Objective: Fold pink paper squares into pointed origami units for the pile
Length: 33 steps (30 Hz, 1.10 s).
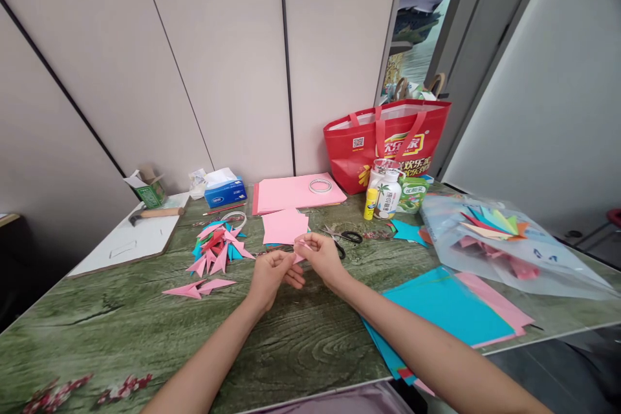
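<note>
One white board (145, 239) lies at the far left of your table (160, 343), with a hammer (165, 211) resting on it and an opened green box (152, 193) near its back edge. Next along, pink folded pieces (182, 290) lie apart, in front of a heaped pile of folded paper (220, 251) in pink, blue and red. A tape roll (237, 214) touches the back of that pile; a blue tissue box (226, 194) stands behind.

At the centre, your left hand (272, 277) has its thumb and forefinger closed to a pinch on the lower left part of a small pink paper piece (300, 258); the remaining fingers are loosely extended beneath, bearing on nothing visible. The piece is raised between your two hands, in front of the pink squares (286, 226). Your right hand (323, 259) grips the same piece from the upper right, thumb against bent forefinger, other fingers curled. The piece is largely covered by your fingers, so its full shape cannot be determined.

Just beyond your right hand, the black-handled scissors (352, 237) lie partly hidden by it. Further right stand a yellow glue stick (370, 204) and a white bottle (389, 194), before a red bag (347, 158). Blue sheets (446, 307) lie beside your right forearm, partly under it; a clear plastic bag (553, 233) is beyond them.
</note>
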Each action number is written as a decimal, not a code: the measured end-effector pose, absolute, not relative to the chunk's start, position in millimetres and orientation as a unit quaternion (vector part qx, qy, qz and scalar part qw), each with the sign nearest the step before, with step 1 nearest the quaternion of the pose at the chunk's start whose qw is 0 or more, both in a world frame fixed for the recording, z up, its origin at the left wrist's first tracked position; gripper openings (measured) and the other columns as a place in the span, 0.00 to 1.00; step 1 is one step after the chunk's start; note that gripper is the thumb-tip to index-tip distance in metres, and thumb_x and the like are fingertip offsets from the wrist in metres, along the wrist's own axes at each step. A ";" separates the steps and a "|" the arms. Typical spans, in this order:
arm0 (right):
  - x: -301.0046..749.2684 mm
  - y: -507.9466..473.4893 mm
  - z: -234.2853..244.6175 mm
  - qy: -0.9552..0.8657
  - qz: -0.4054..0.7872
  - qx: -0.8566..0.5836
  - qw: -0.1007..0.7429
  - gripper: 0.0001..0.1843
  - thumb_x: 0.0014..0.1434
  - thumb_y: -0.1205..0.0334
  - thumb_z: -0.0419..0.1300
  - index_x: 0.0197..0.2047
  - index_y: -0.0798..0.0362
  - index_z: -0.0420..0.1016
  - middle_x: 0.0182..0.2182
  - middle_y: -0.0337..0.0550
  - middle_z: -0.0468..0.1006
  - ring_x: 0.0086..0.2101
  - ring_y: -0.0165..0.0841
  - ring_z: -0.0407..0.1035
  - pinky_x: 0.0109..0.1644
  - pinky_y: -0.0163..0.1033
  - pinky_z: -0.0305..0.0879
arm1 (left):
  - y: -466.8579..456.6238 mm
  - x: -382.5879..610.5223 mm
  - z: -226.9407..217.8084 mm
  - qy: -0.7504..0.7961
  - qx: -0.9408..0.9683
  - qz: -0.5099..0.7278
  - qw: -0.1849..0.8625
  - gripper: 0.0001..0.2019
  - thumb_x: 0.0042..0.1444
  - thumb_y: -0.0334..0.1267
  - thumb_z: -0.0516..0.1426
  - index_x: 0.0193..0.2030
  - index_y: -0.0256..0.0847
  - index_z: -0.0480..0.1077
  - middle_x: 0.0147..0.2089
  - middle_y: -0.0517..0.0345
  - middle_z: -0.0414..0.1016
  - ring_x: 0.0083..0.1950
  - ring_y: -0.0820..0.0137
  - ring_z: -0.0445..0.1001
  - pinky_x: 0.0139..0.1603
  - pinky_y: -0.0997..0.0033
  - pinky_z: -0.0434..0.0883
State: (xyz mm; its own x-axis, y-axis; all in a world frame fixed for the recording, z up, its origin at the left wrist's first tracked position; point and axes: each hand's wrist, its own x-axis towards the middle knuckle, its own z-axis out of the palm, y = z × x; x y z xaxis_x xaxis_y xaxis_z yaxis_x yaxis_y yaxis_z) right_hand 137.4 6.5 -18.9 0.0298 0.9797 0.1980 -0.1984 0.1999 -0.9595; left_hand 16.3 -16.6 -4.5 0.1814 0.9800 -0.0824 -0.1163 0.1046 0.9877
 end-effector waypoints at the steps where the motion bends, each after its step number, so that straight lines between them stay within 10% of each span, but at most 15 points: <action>1: 137.8 6.6 -17.8 -0.495 0.497 -0.389 0.597 0.14 0.39 0.61 0.64 0.31 0.56 0.70 0.25 0.40 0.73 0.26 0.29 0.67 0.29 0.34 0.65 | -15.8 15.1 -3.5 0.444 0.481 0.463 0.597 0.13 0.42 0.43 0.60 0.25 0.34 0.66 0.19 0.58 0.73 0.17 0.72 0.71 0.17 0.74 0.68; 33: 138.9 4.2 -15.7 -0.557 0.479 -0.354 0.578 0.07 0.43 0.60 0.61 0.26 0.54 0.71 0.22 0.38 0.72 0.24 0.29 0.67 0.30 0.35 0.65 | -9.6 6.0 2.7 0.434 0.584 0.511 0.459 0.07 0.44 0.40 0.58 0.29 0.38 0.68 0.20 0.61 0.72 0.22 0.70 0.72 0.26 0.71 0.71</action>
